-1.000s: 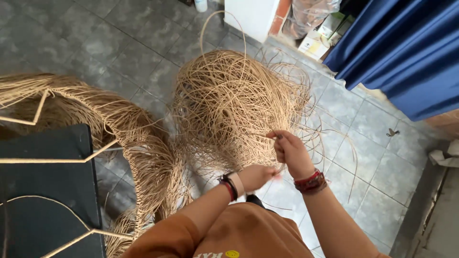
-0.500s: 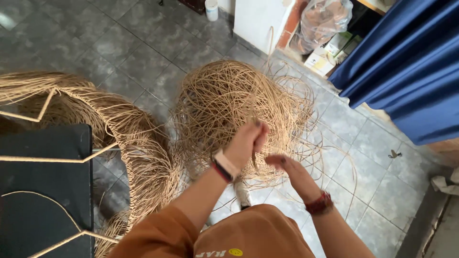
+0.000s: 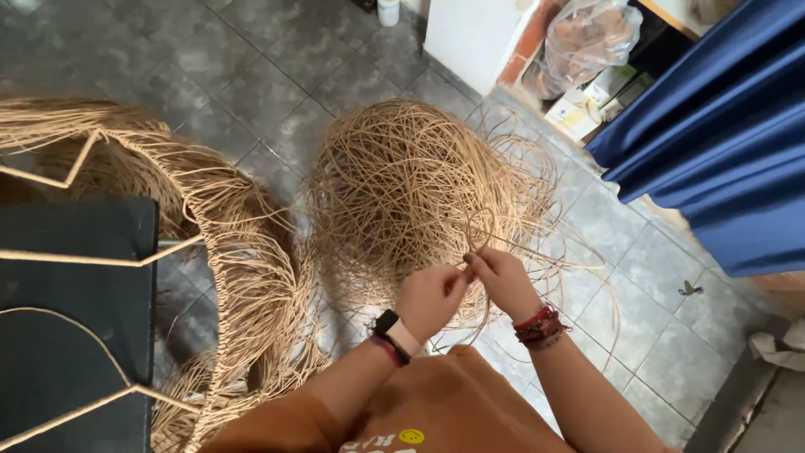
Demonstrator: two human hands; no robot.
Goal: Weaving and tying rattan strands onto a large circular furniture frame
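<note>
Just beyond both hands, the tangled rattan bundle [image 3: 419, 184] lay on the tiled floor [image 3: 251, 67]; left hand [image 3: 429, 298] and right hand [image 3: 503, 281] met, pinching loose strands at its near edge.

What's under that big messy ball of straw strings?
The tangled ball of tan strands sits on the grey tiled floor, which shows all around it. Both hands, left hand and right hand, pinch strands at its near edge. Anything beneath its middle is covered.
</note>
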